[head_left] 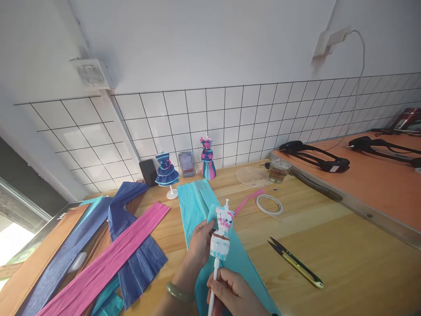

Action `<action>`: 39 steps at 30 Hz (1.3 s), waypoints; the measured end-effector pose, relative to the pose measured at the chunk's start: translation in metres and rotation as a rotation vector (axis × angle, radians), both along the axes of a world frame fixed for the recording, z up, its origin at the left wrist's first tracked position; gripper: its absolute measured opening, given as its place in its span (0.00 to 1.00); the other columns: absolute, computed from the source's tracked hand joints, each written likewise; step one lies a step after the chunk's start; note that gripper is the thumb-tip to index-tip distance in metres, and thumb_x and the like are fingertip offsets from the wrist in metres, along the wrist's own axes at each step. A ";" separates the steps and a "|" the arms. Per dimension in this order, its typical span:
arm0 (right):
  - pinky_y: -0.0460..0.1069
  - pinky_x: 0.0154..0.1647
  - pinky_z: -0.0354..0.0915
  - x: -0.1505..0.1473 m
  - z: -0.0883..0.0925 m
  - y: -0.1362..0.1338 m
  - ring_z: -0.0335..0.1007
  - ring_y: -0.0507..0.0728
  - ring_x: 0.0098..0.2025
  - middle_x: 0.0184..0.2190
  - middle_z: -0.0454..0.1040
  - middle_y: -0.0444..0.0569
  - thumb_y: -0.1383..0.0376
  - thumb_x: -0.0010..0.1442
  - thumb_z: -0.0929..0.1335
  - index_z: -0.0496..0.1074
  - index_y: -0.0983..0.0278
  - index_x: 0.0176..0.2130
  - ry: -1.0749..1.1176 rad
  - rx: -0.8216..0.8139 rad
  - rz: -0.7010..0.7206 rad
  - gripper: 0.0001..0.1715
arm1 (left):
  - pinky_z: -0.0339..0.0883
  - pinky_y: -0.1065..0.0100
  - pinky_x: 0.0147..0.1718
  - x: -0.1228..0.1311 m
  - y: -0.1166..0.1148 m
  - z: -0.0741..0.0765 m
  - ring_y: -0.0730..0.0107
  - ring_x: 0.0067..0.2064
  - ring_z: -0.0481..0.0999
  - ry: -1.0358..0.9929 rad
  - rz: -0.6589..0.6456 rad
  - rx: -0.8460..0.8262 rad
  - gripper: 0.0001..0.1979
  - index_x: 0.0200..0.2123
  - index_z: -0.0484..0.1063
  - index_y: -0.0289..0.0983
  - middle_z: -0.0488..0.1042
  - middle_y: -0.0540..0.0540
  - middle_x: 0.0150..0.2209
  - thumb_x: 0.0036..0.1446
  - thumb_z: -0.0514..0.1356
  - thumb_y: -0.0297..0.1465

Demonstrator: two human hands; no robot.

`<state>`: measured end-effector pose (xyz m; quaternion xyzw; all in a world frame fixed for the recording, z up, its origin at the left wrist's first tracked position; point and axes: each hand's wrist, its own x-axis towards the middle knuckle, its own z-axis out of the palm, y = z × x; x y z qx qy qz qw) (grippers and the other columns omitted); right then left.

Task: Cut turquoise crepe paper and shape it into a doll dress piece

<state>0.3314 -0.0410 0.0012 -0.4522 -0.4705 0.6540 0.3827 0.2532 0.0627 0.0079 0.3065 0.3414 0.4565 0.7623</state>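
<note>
In the middle of the head view, a small white dress form (221,248) with pink and turquoise stains stands tilted on its white stem. My right hand (232,289) is wrapped round that stem. My left hand (199,243) is beside the torso, thumb and finger pinching a small piece of turquoise crepe paper (212,212) against its upper left side. Under both hands lies a long turquoise crepe paper sheet (190,199). A thin pink strip (250,199) lies just behind the dress form.
Thread snips (294,262), a tape roll (269,205) and a glass (279,171) are to the right. Blue (166,173) and pink-blue (207,160) dressed forms stand by the wall. Crepe strips (112,259) overlap at left. Black headsets (315,157) rest on an orange surface.
</note>
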 end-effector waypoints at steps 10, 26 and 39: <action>0.44 0.21 0.59 -0.002 -0.005 0.003 0.63 0.50 0.18 0.15 0.65 0.40 0.41 0.49 0.63 0.62 0.64 0.29 0.032 -0.028 -0.011 0.28 | 0.58 0.73 0.18 0.001 0.000 -0.002 0.76 0.17 0.65 -0.016 -0.002 0.025 0.13 0.20 0.70 0.33 0.69 0.51 0.15 0.41 0.66 0.36; 0.43 0.22 0.60 0.000 -0.004 0.001 0.64 0.49 0.19 0.17 0.67 0.41 0.44 0.52 0.63 0.63 0.66 0.31 0.040 -0.011 -0.014 0.27 | 0.58 0.73 0.19 0.000 -0.001 -0.001 0.75 0.17 0.65 -0.022 -0.011 0.029 0.13 0.22 0.71 0.32 0.70 0.50 0.16 0.41 0.66 0.37; 0.44 0.22 0.59 -0.002 -0.002 0.003 0.63 0.50 0.18 0.14 0.67 0.41 0.42 0.50 0.63 0.63 0.66 0.30 0.023 -0.024 -0.025 0.29 | 0.57 0.74 0.19 0.001 -0.003 0.001 0.78 0.17 0.64 -0.034 -0.016 0.042 0.11 0.21 0.71 0.32 0.68 0.51 0.15 0.43 0.66 0.35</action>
